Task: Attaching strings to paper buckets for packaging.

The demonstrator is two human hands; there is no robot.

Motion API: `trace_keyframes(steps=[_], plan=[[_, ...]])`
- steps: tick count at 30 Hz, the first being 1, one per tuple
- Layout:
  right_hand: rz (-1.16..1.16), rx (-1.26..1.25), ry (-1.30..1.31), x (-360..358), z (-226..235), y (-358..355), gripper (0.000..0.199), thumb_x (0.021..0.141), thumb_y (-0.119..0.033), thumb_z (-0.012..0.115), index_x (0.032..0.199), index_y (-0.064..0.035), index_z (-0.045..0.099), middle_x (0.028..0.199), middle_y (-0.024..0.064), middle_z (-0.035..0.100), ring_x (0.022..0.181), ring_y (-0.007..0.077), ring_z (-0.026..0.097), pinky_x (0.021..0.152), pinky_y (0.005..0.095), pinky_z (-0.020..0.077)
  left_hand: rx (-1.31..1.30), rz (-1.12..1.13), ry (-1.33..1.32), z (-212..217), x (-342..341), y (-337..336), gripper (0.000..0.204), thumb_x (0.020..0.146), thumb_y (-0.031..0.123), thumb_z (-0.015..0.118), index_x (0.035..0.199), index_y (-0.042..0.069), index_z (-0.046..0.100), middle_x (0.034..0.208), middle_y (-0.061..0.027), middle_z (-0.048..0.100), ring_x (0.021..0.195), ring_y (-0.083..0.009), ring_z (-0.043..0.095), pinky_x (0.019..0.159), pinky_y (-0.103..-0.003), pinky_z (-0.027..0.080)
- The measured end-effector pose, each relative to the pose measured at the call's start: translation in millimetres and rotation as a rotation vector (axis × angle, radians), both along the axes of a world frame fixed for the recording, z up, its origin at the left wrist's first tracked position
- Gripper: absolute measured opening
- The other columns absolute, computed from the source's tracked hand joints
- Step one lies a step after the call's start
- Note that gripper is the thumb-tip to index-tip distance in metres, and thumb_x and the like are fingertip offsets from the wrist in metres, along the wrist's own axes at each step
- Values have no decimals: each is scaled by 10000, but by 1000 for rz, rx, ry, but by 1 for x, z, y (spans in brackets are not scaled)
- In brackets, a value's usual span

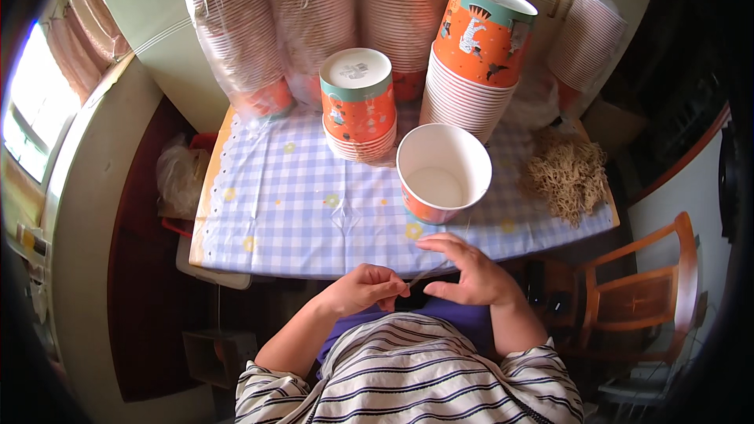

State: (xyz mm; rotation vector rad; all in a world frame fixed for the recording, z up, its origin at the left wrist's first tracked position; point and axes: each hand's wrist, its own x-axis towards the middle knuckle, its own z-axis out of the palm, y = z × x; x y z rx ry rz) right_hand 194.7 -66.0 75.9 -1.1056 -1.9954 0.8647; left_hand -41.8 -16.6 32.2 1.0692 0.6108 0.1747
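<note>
Below, both hands [424,283] pinching thin strand [428,273], open paper cup [444,173] on checked tablecloth [298,212]

wooden chair [644,286] — wrapped cup stacks [236,39], window [31,110]

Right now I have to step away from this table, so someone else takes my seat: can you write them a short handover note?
Left hand: pinches one end of a thin pale string at the table's near edge.
Right hand: fingers curled at the string's other end.
Open paper cup: upright on the checked tablecloth, nothing in it.
Upside-down orange cup stacks behind it; tangled string pile at right.
Done: one cup set out. Left: string not yet on the cup.
</note>
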Motion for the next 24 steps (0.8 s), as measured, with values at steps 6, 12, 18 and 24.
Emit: trace_keyframes(steps=[6, 12, 18, 24], plan=[[-35, -319, 185, -37, -17, -6, 543, 801, -27, 675, 1290, -12, 439, 1037, 95, 611, 851, 149, 617, 740, 261, 501, 113, 2, -26, 8, 10, 6, 254, 954, 249, 537, 914, 21, 641, 718, -1, 609, 660, -72, 560, 630, -221, 466], [-204, -42, 131, -34, -20, -4, 109, 793, -2, 680, 897, -21, 651, 759, 60, 607, 650, 138, 600, 584, 259, 481, -110, 104, -8, 7, 5, 10, 293, 965, 291, 504, 981, 30, 635, 824, -49, 660, 786, -117, 628, 691, -239, 483], [-216, 52, 89, -26, -23, -3, 82, 784, -4, 683, 854, -28, 648, 764, 61, 611, 653, 164, 606, 581, 269, 482, -203, 103, -62, 6, 5, 10, 300, 967, 306, 496, 1015, 43, 632, 848, -48, 664, 834, -126, 638, 715, -240, 482], [-194, 85, 108, -26, -24, -1, 66, 804, -25, 659, 861, -25, 625, 762, 85, 582, 654, 225, 597, 586, 309, 477, 86, 117, 15, 5, 8, 7, 256, 949, 273, 545, 978, 39, 647, 813, -21, 657, 746, -79, 598, 659, -205, 458]])
